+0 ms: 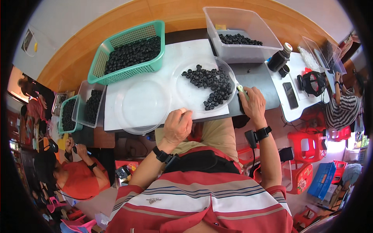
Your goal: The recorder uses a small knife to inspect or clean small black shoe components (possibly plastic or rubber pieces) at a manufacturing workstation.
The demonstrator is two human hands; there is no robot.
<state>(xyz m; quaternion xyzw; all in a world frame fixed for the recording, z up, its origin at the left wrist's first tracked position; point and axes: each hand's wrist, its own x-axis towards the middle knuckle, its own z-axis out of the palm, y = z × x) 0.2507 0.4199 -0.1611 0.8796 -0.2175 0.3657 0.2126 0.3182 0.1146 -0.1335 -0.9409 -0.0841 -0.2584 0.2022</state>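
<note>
My right hand is closed round the pale green handle of a small tool, whose light metal tip points at the rim of a round clear tray. A loose heap of small black ring-like parts lies in that tray. My left hand rests at the table's front edge, its fingers curled together in a pinch. Whatever they hold, if anything, is too small to make out. To its left sits a second round clear tray with nothing visible in it.
At the back stand a green basket of black parts and a clear bin holding more. Smaller tubs are on the left. A side table bears a phone and a flask. Other people work at both sides.
</note>
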